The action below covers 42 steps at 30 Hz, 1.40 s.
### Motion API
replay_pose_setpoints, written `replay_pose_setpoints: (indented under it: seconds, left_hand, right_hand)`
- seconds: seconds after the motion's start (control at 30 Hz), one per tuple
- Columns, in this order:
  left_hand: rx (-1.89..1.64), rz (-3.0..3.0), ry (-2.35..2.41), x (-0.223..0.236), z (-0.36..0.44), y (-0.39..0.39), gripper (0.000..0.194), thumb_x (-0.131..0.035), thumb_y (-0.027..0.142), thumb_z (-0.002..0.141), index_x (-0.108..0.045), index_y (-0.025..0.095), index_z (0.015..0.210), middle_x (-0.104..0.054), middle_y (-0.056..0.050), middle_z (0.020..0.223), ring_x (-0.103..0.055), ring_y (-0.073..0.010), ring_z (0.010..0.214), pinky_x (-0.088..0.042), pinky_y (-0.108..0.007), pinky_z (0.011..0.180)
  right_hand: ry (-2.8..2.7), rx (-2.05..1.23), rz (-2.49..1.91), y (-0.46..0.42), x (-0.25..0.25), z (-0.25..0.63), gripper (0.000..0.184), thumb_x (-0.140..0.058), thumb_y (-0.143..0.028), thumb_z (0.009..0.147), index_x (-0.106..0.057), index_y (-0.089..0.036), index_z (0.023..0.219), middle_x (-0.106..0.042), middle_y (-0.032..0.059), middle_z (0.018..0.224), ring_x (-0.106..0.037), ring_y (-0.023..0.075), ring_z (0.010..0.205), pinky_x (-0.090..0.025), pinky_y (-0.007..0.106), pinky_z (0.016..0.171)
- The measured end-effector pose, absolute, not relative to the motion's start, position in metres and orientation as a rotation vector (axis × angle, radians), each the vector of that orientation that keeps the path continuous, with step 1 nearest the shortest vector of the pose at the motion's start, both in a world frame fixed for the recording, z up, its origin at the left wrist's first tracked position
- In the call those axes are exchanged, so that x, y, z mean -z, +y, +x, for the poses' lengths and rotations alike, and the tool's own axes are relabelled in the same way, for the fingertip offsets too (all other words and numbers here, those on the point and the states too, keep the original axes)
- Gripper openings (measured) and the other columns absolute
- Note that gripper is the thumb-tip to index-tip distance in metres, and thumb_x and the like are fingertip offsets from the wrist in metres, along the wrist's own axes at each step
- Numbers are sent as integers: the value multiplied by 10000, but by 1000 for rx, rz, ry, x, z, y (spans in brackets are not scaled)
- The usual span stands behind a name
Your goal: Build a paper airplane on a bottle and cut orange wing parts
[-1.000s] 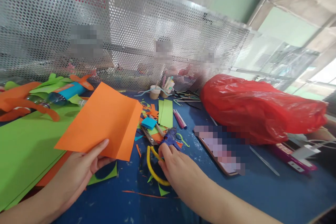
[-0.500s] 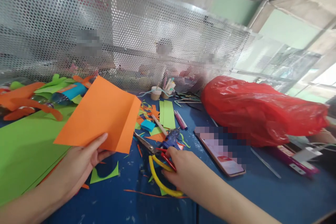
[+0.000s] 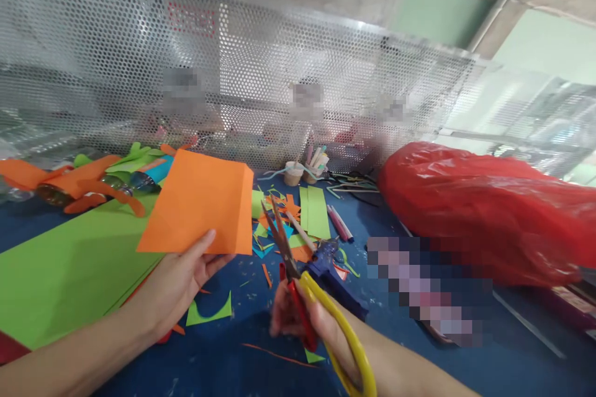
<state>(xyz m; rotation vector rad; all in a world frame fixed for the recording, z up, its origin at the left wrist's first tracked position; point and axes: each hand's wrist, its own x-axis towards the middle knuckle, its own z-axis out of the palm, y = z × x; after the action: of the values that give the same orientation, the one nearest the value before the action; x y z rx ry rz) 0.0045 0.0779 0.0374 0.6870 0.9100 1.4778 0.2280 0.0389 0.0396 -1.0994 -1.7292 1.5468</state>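
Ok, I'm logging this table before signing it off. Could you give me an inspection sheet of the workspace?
Surface: blue table, scuffed-looking in places.
Job's things: orange paper, creased near its right edge; scissors, blades slightly apart, clear of the paper.
Clutter: paper scraps, two pens, cups, red bag.
Grip: left hand holds the paper; right hand holds the scissors.
Cables: dark strands beside the cups; cannot tell whether cables.
Surroundings: perforated screen behind the table.

A craft workroom, by its look: paper scraps [image 3: 292,206] litter the blue tabletop [image 3: 214,366] ahead of the right hand [image 3: 328,322], pens [image 3: 319,156] stand in a cup [image 3: 313,174] beyond them, green sheets [image 3: 69,279] lie left of the left hand [image 3: 186,276], and a perforated metal screen [image 3: 261,43] rises past both.
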Motion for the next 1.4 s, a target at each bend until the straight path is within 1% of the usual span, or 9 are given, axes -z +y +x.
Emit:
replay_pose_setpoints:
  seconds: [0.07, 0.17, 0.47, 0.6, 0.77, 0.93, 1.03, 1.17, 1.4]
  left_hand:
    - [-1474, 703, 856, -43, 8, 81, 385, -574, 53, 903, -602, 258, 1227, -676, -54, 1258, -702, -212, 995, -636, -304, 765]
    - [-1491, 699, 771, -53, 13, 91, 362, -559, 72, 918, -589, 223, 1246, -689, -90, 1224, -714, -214, 954, -626, -303, 777]
    - [-1489, 689, 719, -57, 27, 97, 370, -419, 70, 984, -529, 202, 1311, -663, -123, 1262, -735, -185, 878, -636, -314, 753]
    - [-1306, 665, 786, -49, 37, 75, 412, -455, 85, 979, -451, 191, 1377, -707, -137, 1187, -748, -213, 852, -641, -341, 736]
    - [-1127, 621, 821, -37, 45, 54, 476, -530, 96, 943, -423, 160, 1403, -751, -145, 1080, -756, -242, 799, -635, -352, 670]
    - [-1089, 656, 799, -22, 43, 54, 601, -704, 210, 835, -477, 172, 1391, -758, -141, 1068, -749, -308, 816, -622, -418, 686]
    - [-1107, 634, 819, -21, 41, 56, 726, -786, 224, 755, -470, 239, 1408, -739, -117, 1145, -716, -339, 975, -618, -400, 713]
    - [-1111, 603, 818, -26, 40, 57, 678, -795, 249, 751, -517, 268, 1369, -722, -105, 1188, -678, -353, 1069, -619, -414, 748]
    - [-1126, 726, 908, -16, 40, 56, 399, -867, 313, 649, -738, 174, 1001, -779, -85, 974, -735, -308, 853, -633, -398, 711]
  right_hand:
    - [-1650, -1676, -1031, 35, -38, 227, 683, -340, -826, 814, -591, -200, 922, -542, -5, 672, -561, 147, 576, -476, 279, 595]
    - [-1693, -1739, -982, 32, -33, 225, 715, -270, -859, 796, -552, -204, 856, -439, -47, 543, -422, 109, 430, -362, 225, 433]
    - [-1533, -1411, -1042, 44, -29, 219, 577, -473, -778, 804, -494, -207, 721, -476, -29, 618, -492, 122, 489, -420, 262, 486]
    - [-1326, -1341, -1052, 57, -31, 218, 398, -646, -601, 810, -550, -216, 790, -558, -6, 594, -543, 166, 527, -426, 310, 546]
    - [-1194, -1305, -1011, 70, -22, 221, 326, -612, -543, 850, -537, -249, 731, -523, -10, 578, -496, 162, 445, -411, 323, 466]
    - [-1148, -1128, -977, 76, -22, 225, 228, -679, -457, 808, -620, -257, 902, -689, 62, 869, -676, 286, 824, -554, 412, 694]
    - [-1163, -1025, -958, 79, -24, 227, 337, -692, -460, 786, -631, -245, 1039, -693, 97, 1140, -612, 339, 1129, -509, 480, 934]
    - [-1188, -901, -983, 83, -19, 232, 387, -678, -466, 798, -617, -219, 1090, -682, 115, 1198, -592, 342, 1174, -453, 509, 1014]
    - [-1232, -744, -1069, 88, -14, 238, 394, -638, -430, 840, -570, -188, 1143, -669, 136, 1195, -593, 333, 1157, -422, 503, 1028]
